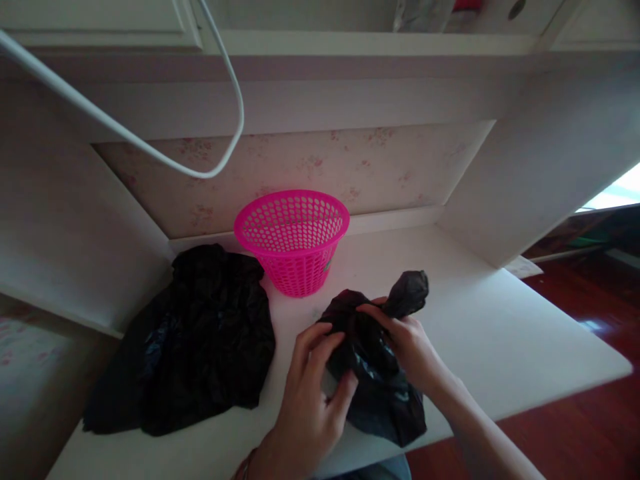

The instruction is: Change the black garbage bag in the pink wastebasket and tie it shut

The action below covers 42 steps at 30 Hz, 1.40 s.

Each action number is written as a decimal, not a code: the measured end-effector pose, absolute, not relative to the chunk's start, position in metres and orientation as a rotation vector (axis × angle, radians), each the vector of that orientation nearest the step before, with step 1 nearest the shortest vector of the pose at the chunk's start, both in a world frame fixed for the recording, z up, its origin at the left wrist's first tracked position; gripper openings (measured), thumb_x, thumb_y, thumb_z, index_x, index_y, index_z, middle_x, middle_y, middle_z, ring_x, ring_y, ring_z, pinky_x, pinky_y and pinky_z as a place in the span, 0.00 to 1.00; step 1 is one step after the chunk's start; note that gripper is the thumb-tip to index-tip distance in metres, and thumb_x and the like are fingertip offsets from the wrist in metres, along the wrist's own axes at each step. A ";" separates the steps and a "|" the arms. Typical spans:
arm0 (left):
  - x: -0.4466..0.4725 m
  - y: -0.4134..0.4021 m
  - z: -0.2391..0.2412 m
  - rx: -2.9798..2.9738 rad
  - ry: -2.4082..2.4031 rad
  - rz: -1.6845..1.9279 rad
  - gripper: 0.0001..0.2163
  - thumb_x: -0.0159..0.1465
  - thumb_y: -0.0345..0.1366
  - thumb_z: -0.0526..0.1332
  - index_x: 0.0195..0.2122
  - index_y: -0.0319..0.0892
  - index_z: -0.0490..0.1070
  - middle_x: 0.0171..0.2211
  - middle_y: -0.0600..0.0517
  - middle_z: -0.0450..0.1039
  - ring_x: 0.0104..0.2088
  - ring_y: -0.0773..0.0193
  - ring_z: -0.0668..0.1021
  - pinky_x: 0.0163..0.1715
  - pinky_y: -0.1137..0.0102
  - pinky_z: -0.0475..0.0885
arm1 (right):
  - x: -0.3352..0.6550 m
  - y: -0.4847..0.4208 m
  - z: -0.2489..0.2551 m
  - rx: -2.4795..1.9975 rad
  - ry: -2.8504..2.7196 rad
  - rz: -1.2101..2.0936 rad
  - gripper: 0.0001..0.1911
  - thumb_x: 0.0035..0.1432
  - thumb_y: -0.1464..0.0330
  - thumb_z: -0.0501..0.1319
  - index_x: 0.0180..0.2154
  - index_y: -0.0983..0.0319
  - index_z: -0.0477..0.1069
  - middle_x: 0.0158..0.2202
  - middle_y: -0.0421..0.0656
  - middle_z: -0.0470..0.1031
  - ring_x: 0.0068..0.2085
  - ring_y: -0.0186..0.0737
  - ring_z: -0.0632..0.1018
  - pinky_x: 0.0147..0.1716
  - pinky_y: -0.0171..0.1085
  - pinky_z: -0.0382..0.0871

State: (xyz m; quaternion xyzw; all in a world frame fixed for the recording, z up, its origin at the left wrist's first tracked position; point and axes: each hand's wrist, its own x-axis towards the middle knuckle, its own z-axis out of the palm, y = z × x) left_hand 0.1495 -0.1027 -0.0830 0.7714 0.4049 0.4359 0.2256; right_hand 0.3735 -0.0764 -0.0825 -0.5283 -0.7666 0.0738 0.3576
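Note:
A black plastic bag (373,353) sits near the front edge of the white counter, its gathered neck (409,293) sticking up to the right. My right hand (413,350) is closed around the bag just below that neck, its fingers partly hidden by the plastic. On the bag's left side is my left hand (315,390), with its fingers curved and its thumb apart from them. Its fingertips touch the black plastic, and a pale gap shows between thumb and index finger. What the bag contains is hidden.
A pink perforated basket (300,270) stands behind the hands, against the back panel. To the left, a larger crumpled black bag (205,340) lies on the white counter (480,333). A white cable (200,175) hangs in front at upper left. Side panels flank the counter.

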 end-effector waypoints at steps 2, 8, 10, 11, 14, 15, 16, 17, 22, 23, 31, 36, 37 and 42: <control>0.143 -0.105 -0.090 2.090 1.157 1.223 0.22 0.68 0.31 0.61 0.62 0.50 0.61 0.55 0.45 0.67 0.55 0.57 0.74 0.55 0.62 0.74 | 0.389 -0.075 -0.074 -1.360 -1.987 0.138 0.21 0.61 0.71 0.58 0.54 0.59 0.77 0.48 0.53 0.82 0.45 0.51 0.84 0.44 0.44 0.80; 0.132 -0.114 -0.115 1.939 1.225 1.048 0.13 0.70 0.36 0.60 0.55 0.48 0.67 0.48 0.47 0.73 0.42 0.61 0.79 0.44 0.67 0.77 | 0.446 -0.062 -0.058 -1.491 -1.894 -0.073 0.18 0.58 0.69 0.59 0.48 0.60 0.79 0.48 0.54 0.83 0.47 0.52 0.84 0.45 0.44 0.79; 0.132 -0.117 -0.121 1.894 1.242 0.996 0.11 0.70 0.39 0.59 0.53 0.47 0.69 0.47 0.46 0.74 0.41 0.61 0.79 0.41 0.67 0.78 | 0.471 -0.050 -0.057 -1.653 -1.860 -0.150 0.14 0.55 0.69 0.59 0.41 0.61 0.79 0.44 0.53 0.83 0.46 0.52 0.84 0.44 0.42 0.78; 0.132 -0.118 -0.124 1.878 1.246 0.977 0.11 0.70 0.40 0.59 0.52 0.46 0.71 0.47 0.45 0.74 0.40 0.60 0.79 0.41 0.66 0.78 | 0.484 -0.042 -0.056 -1.749 -1.835 -0.186 0.11 0.54 0.69 0.59 0.36 0.61 0.79 0.42 0.53 0.83 0.44 0.52 0.84 0.42 0.42 0.78; 0.133 -0.120 -0.129 1.848 1.244 0.938 0.11 0.71 0.42 0.58 0.49 0.45 0.73 0.45 0.45 0.75 0.40 0.60 0.79 0.42 0.65 0.79 | 0.522 -0.014 -0.057 -1.894 -1.763 -0.238 0.11 0.57 0.67 0.57 0.30 0.61 0.77 0.35 0.53 0.83 0.40 0.54 0.83 0.37 0.42 0.76; 0.133 -0.120 -0.131 1.834 1.245 0.922 0.11 0.71 0.43 0.57 0.49 0.45 0.73 0.44 0.45 0.75 0.40 0.59 0.79 0.42 0.65 0.79 | 0.534 -0.004 -0.057 -1.924 -1.745 -0.248 0.12 0.59 0.65 0.57 0.30 0.61 0.78 0.34 0.54 0.82 0.39 0.55 0.83 0.36 0.43 0.75; 0.133 -0.121 -0.132 1.817 1.249 0.906 0.11 0.71 0.43 0.57 0.48 0.44 0.73 0.45 0.44 0.75 0.40 0.59 0.79 0.41 0.66 0.79 | 0.545 0.006 -0.058 -1.955 -1.732 -0.254 0.13 0.61 0.63 0.58 0.31 0.62 0.78 0.34 0.54 0.82 0.39 0.56 0.83 0.36 0.43 0.73; 0.133 -0.121 -0.133 1.805 1.249 0.895 0.12 0.71 0.44 0.57 0.48 0.44 0.73 0.45 0.44 0.75 0.40 0.59 0.79 0.40 0.66 0.79 | 0.554 0.016 -0.059 -1.986 -1.721 -0.254 0.15 0.61 0.61 0.59 0.32 0.63 0.79 0.34 0.55 0.82 0.38 0.57 0.83 0.36 0.44 0.72; 0.131 -0.125 -0.140 1.812 1.273 0.903 0.11 0.70 0.43 0.58 0.48 0.45 0.74 0.44 0.44 0.77 0.39 0.59 0.80 0.43 0.64 0.80 | 0.590 0.050 -0.073 -2.134 -1.646 -0.184 0.19 0.63 0.57 0.60 0.38 0.66 0.81 0.34 0.57 0.83 0.36 0.55 0.82 0.34 0.43 0.69; 0.130 -0.125 -0.142 1.816 1.284 0.914 0.11 0.70 0.43 0.58 0.48 0.46 0.74 0.44 0.44 0.77 0.39 0.59 0.80 0.42 0.64 0.80 | 0.594 0.054 -0.077 -2.162 -1.617 -0.166 0.20 0.63 0.57 0.60 0.39 0.67 0.82 0.33 0.58 0.83 0.36 0.55 0.82 0.34 0.43 0.68; 0.094 -0.118 -0.158 1.744 1.437 0.955 0.13 0.69 0.47 0.60 0.46 0.46 0.75 0.41 0.46 0.79 0.36 0.59 0.81 0.41 0.65 0.80 | 0.599 0.046 -0.094 -2.214 -1.472 -0.122 0.33 0.62 0.53 0.61 0.63 0.61 0.71 0.51 0.60 0.77 0.45 0.58 0.81 0.43 0.49 0.73; 0.033 -0.093 -0.142 1.667 1.741 1.078 0.17 0.65 0.52 0.61 0.45 0.45 0.75 0.43 0.46 0.77 0.41 0.55 0.81 0.43 0.63 0.79 | 0.571 0.011 -0.089 -2.116 -1.451 -0.213 0.30 0.64 0.54 0.60 0.62 0.61 0.71 0.68 0.63 0.59 0.63 0.69 0.70 0.56 0.56 0.68; 0.018 -0.087 -0.138 1.666 1.814 1.103 0.18 0.65 0.53 0.61 0.46 0.45 0.75 0.44 0.46 0.77 0.41 0.54 0.81 0.42 0.63 0.78 | 0.563 0.004 -0.090 -2.086 -1.444 -0.250 0.29 0.65 0.54 0.60 0.61 0.62 0.73 0.70 0.63 0.56 0.66 0.70 0.67 0.58 0.57 0.67; -0.053 -0.060 -0.123 1.830 2.226 1.106 0.20 0.65 0.53 0.56 0.47 0.42 0.73 0.48 0.42 0.73 0.45 0.49 0.78 0.53 0.55 0.74 | 0.516 -0.016 -0.112 -1.816 -1.530 -0.278 0.19 0.65 0.57 0.59 0.49 0.61 0.77 0.55 0.56 0.77 0.54 0.58 0.79 0.52 0.54 0.74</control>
